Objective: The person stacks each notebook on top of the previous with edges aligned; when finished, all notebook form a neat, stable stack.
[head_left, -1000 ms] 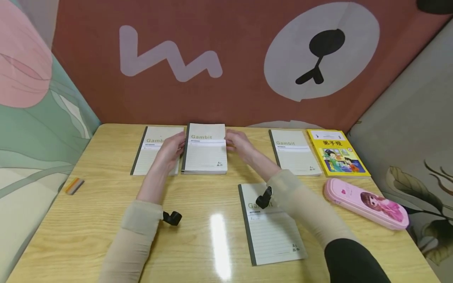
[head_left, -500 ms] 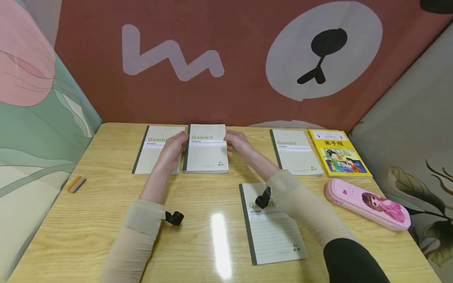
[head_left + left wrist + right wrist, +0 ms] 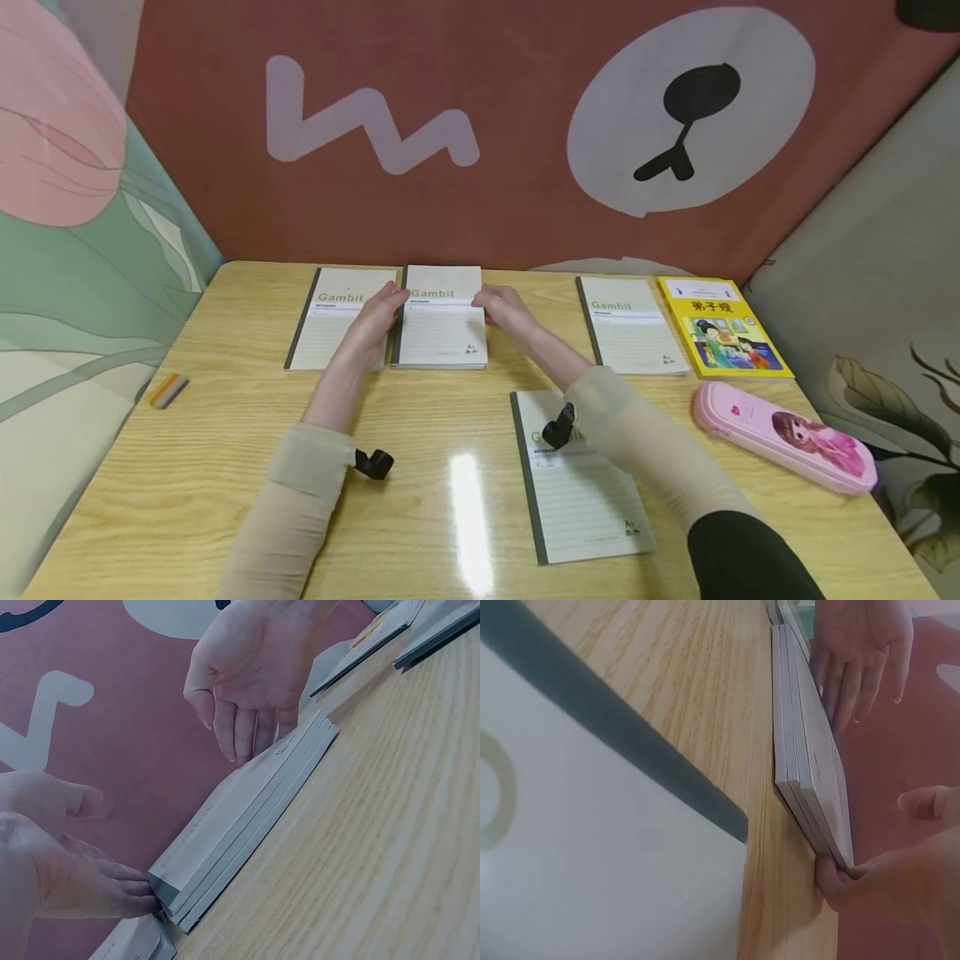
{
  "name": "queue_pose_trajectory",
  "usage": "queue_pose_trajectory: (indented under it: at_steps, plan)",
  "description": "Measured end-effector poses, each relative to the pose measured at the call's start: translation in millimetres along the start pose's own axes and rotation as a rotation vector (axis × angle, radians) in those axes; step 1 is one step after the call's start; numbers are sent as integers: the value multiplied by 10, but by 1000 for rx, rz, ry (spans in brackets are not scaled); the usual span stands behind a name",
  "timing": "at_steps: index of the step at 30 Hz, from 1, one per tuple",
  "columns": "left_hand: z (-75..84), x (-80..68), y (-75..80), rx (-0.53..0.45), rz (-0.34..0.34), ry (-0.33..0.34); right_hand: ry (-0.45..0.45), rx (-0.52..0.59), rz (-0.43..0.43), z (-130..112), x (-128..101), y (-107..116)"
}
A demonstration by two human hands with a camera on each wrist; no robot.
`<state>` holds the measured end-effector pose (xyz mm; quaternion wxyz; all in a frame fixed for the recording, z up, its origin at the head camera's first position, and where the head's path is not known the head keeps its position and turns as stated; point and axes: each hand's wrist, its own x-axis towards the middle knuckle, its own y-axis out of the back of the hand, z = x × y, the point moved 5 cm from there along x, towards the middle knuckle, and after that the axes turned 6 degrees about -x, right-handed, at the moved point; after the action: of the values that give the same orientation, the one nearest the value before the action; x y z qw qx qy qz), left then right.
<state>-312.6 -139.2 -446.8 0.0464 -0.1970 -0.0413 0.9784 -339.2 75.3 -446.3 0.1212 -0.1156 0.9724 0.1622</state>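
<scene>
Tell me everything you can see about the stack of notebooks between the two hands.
The stack of notebooks lies flat near the table's far edge. The wrist views show three thin books, pale covers, dark grey spines, "Gambit" printed on top. The left hand touches the spine side with straight fingers; the right hand touches the opposite edge.

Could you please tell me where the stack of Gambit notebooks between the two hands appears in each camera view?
Head: stack of notebooks at the table's far edge, centre.
Left wrist: stack runs diagonally through the middle.
Right wrist: stack seen edge-on, upper right of centre.
Shared landmark: left hand at its spine, right hand at the opposite edge.
</scene>
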Motion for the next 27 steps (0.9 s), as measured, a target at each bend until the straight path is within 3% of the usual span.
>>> queue_pose_trajectory:
  at_steps: [9, 16, 27]
  plan:
    - [1, 0, -21, -61, -16, 1, -34, -47, 20, -8, -32, -26]
    - [-6, 4, -10, -57, 11, 24, -21, 98, 26, -25, -97, -42]
    - [-17, 6, -7, -69, 5, 3, -92, 166, -3, -50, -168, -96]
